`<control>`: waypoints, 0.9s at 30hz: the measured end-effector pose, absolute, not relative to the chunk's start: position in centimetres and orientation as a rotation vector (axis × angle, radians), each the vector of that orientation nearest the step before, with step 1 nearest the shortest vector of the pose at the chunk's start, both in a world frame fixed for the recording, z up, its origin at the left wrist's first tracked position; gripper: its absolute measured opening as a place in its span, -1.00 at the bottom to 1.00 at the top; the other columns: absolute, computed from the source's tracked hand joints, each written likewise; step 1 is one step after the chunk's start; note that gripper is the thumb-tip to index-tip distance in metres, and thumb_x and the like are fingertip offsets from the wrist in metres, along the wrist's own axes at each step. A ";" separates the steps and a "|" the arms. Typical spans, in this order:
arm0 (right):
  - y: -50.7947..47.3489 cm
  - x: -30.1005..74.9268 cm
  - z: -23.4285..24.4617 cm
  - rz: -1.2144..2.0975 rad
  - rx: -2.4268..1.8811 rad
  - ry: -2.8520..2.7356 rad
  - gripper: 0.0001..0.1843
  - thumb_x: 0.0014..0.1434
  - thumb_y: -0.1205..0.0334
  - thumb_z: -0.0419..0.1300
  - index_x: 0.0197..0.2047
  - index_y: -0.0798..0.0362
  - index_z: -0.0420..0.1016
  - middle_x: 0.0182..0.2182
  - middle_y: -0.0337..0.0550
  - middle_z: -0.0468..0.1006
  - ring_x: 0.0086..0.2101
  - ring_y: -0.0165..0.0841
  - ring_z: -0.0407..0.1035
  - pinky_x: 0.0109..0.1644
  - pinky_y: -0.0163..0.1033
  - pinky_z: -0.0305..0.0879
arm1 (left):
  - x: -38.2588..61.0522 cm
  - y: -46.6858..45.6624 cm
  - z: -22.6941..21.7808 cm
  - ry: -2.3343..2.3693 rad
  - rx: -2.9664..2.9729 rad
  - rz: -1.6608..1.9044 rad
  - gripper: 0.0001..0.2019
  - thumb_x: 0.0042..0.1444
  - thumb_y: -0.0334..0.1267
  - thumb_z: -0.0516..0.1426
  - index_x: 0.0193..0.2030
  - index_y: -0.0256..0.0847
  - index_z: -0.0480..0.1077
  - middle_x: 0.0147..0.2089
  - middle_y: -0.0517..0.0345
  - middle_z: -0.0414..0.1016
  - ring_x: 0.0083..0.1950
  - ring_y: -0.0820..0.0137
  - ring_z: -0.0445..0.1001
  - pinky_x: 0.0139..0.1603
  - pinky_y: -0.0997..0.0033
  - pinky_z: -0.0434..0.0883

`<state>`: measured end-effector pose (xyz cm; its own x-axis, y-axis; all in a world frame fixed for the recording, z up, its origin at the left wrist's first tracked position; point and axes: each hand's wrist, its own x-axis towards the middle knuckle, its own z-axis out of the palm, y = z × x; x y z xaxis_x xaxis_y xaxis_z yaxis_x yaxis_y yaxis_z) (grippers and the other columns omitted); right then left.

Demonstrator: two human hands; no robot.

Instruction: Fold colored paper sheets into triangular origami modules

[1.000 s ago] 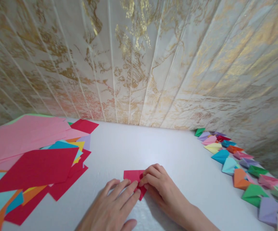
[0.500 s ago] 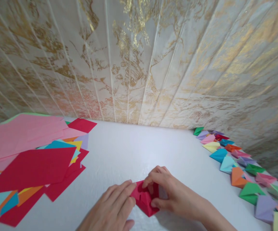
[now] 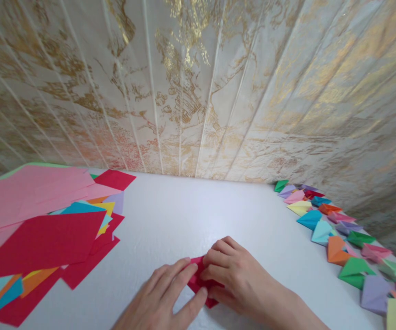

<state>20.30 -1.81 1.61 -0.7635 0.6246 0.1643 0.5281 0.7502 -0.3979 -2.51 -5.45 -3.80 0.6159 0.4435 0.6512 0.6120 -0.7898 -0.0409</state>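
A small folded piece of red paper [image 3: 195, 280] lies on the white table near the front edge, partly covered by both hands. My left hand [image 3: 160, 293] holds its left side, index fingertip on the upper part and thumb on the lower edge. Over the right side curls my right hand [image 3: 237, 275], with bent fingers pressing on the paper and the thumb beneath them. The folds under the right fingers are hidden.
Flat coloured sheets, with a large red sheet [image 3: 46, 243] and pink sheets [image 3: 29, 192] on top, are piled at the left. Folded paper pieces, including a green one [image 3: 357, 272], line the right edge. A gold-patterned curtain [image 3: 184, 91] hangs behind the white table [image 3: 191, 211].
My right hand has shifted slightly left and its fingers have come down over the red paper, covering more of it. My left thumb has moved up and right onto the paper's lower edge.
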 end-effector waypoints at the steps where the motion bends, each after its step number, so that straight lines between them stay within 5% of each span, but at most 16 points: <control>1: -1.8 20.3 1.7 0.480 -0.914 -2.664 -0.93 0.24 0.25 0.31 -0.22 0.00 0.49 -0.30 -0.24 0.55 -0.27 -0.33 0.30 -0.11 -0.19 0.12 | -2.4 -5.4 -3.6 -0.861 -2.597 -0.964 -0.64 0.36 -0.45 -0.06 0.03 -0.03 0.49 0.07 0.02 0.51 0.13 0.23 0.46 0.01 0.25 0.47; 5: -2.0 20.2 1.8 0.471 -0.984 -2.661 -0.77 0.10 0.25 0.43 -0.21 -0.01 0.48 -0.29 -0.27 0.56 -0.28 -0.34 0.31 -0.14 -0.21 0.10 | -2.1 -5.6 -2.9 -0.861 -2.676 -0.987 -0.67 0.36 -0.46 -0.08 -0.10 -0.13 0.50 -0.08 0.08 0.58 -0.04 0.32 0.52 0.01 0.29 0.44; 9: -2.1 20.1 1.7 0.395 -0.970 -2.672 -0.83 0.15 0.31 0.36 -0.21 0.00 0.47 -0.30 -0.27 0.55 -0.29 -0.35 0.31 -0.15 -0.22 0.10 | -1.9 -5.7 -2.7 -0.856 -2.683 -1.037 -0.68 0.36 -0.46 -0.09 -0.17 -0.18 0.48 -0.15 0.11 0.58 -0.08 0.33 0.53 0.00 0.31 0.42; 12: -2.1 20.1 1.7 0.315 -0.911 -2.687 -0.95 0.26 0.35 0.22 -0.25 0.02 0.46 -0.34 -0.24 0.53 -0.32 -0.35 0.30 -0.16 -0.21 0.09 | -2.0 -5.6 -2.8 -0.851 -2.685 -1.048 -0.68 0.36 -0.47 -0.09 -0.16 -0.17 0.47 -0.14 0.12 0.58 -0.07 0.34 0.52 0.02 0.31 0.41; 16: -2.1 19.9 1.6 0.196 -0.851 -2.694 -0.77 0.33 0.39 0.06 -0.37 0.04 0.40 -0.41 -0.22 0.49 -0.41 -0.36 0.23 -0.20 -0.20 0.09 | -2.2 -5.5 -2.8 -0.853 -2.674 -0.981 -0.66 0.35 -0.47 -0.10 -0.07 -0.13 0.48 -0.10 0.09 0.58 -0.05 0.33 0.51 0.04 0.28 0.41; 27: -2.1 19.7 1.5 0.270 -0.912 -2.702 -0.81 0.29 0.41 0.07 -0.35 0.05 0.41 -0.38 -0.16 0.50 -0.39 -0.31 0.24 -0.26 -0.20 0.13 | -2.0 -5.9 -3.0 -0.951 -2.661 -0.868 -0.69 0.37 -0.35 -0.08 -0.09 -0.08 0.50 0.01 0.06 0.56 0.02 0.26 0.49 0.06 0.23 0.40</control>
